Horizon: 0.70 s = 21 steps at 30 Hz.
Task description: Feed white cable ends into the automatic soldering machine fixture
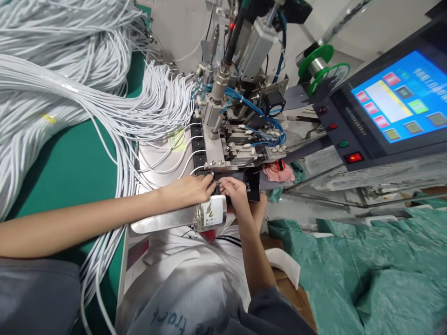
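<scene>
My left hand (190, 188) and my right hand (234, 190) meet at the front of a small machine (230, 135), fingertips pinched together over a thin white cable end (217, 183) at a black fixture. Both hands are closed in a pinch on it. Several white cables (167, 153) run from the machine's black slots leftward. A metal plate (164, 219) with a white label (213, 210) lies just under my wrists.
Large bundles of white cables (52, 79) cover the green table (73, 167) at left. A control panel with a blue touchscreen (401, 100) and buttons stands at right. Green plastic sheeting (366, 270) lies lower right. A green tape reel (323, 65) sits behind the machine.
</scene>
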Available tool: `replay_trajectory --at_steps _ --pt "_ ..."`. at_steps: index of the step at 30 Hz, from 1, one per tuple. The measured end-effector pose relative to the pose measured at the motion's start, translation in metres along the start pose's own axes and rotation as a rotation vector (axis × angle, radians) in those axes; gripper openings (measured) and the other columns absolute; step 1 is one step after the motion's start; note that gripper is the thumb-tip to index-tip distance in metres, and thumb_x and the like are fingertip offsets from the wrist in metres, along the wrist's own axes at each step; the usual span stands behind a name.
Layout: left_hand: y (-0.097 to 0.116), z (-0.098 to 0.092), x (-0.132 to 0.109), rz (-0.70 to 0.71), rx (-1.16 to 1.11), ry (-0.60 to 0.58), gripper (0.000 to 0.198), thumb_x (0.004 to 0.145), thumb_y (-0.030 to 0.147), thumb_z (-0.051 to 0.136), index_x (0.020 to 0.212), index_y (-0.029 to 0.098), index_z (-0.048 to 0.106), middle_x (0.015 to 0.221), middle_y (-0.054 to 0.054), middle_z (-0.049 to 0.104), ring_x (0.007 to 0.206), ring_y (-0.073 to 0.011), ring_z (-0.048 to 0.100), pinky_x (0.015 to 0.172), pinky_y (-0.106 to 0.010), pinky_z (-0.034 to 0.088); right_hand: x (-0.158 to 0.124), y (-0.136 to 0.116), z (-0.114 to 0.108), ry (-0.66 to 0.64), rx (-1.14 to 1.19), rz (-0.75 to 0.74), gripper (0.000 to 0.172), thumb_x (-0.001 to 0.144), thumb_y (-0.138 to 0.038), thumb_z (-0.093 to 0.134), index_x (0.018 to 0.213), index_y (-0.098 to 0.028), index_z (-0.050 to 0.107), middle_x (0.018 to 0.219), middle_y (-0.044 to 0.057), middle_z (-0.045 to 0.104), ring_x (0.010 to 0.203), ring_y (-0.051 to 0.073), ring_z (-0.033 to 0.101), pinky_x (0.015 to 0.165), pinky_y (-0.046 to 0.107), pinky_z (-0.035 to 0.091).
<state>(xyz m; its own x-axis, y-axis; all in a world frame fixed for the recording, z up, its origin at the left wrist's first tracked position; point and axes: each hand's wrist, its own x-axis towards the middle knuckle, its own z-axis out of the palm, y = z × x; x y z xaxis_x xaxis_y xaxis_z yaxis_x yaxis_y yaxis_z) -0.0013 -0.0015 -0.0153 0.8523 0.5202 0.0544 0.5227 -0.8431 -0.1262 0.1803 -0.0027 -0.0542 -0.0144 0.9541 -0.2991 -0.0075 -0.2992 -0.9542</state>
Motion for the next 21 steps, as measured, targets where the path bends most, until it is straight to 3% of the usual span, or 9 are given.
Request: replay_trajectory --at_steps 3,7,11,17,19,21 --pt "0.0 0.002 0.0 -0.003 -0.033 0.016 0.033 0.086 0.002 0.034 0.114 0.004 0.051 0.092 -0.016 0.055 0.075 -0.0209 0.062 0.057 -0.03 0.05 0.003 0.0 0.002 0.001 -0.022 -0.045 0.022 0.063 -0.037 0.066 0.067 -0.016 0.06 0.058 -0.001 0.055 0.053 0.01 0.049 0.047 0.021 0.037" --pt "0.001 0.001 0.001 -0.013 -0.048 -0.005 0.034 0.086 0.001 0.032 0.114 0.004 0.051 0.091 -0.015 0.055 0.074 -0.0209 0.062 0.058 -0.03 0.051 0.008 0.003 0.002 -0.057 -0.018 0.012 0.026 0.061 -0.04 0.066 0.066 -0.017 0.055 0.054 -0.004 0.05 0.048 0.008 0.044 0.042 0.019 0.031" --pt "0.0 -0.005 0.003 -0.038 -0.046 -0.029 0.032 0.086 0.003 0.037 0.114 0.006 0.052 0.094 -0.015 0.056 0.07 -0.0192 0.062 0.056 -0.029 0.049 0.007 0.007 0.003 -0.138 -0.009 -0.014 0.031 0.069 -0.046 0.06 0.061 -0.019 0.046 0.049 -0.007 0.039 0.044 0.006 0.034 0.041 0.019 0.024" --pt "0.0 -0.029 -0.006 -0.148 -0.066 -0.125 0.015 0.077 0.003 0.049 0.071 0.01 0.061 0.07 -0.01 0.058 0.064 -0.021 0.06 0.052 -0.029 0.043 0.014 0.017 0.004 -0.206 -0.029 -0.09 0.035 0.073 -0.049 0.057 0.062 -0.02 0.041 0.05 -0.009 0.027 0.043 0.006 0.025 0.042 0.02 0.02" --pt "0.0 -0.034 -0.01 -0.174 -0.075 -0.114 0.016 0.076 0.003 0.05 0.067 0.011 0.06 0.07 -0.01 0.058 0.062 -0.0198 0.059 0.05 -0.028 0.04 0.015 0.015 0.001 -0.161 -0.085 -0.109 0.034 0.075 -0.048 0.055 0.062 -0.021 0.041 0.05 -0.008 0.028 0.044 0.007 0.027 0.043 0.021 0.021" --pt "-0.001 -0.035 -0.011 -0.193 -0.08 -0.097 0.016 0.075 0.003 0.049 0.067 0.011 0.06 0.073 -0.01 0.058 0.063 -0.0188 0.059 0.048 -0.026 0.038 0.009 0.008 -0.001 -0.015 -0.166 -0.175 0.032 0.077 -0.046 0.052 0.061 -0.021 0.04 0.051 -0.007 0.029 0.047 0.009 0.029 0.044 0.022 0.023"
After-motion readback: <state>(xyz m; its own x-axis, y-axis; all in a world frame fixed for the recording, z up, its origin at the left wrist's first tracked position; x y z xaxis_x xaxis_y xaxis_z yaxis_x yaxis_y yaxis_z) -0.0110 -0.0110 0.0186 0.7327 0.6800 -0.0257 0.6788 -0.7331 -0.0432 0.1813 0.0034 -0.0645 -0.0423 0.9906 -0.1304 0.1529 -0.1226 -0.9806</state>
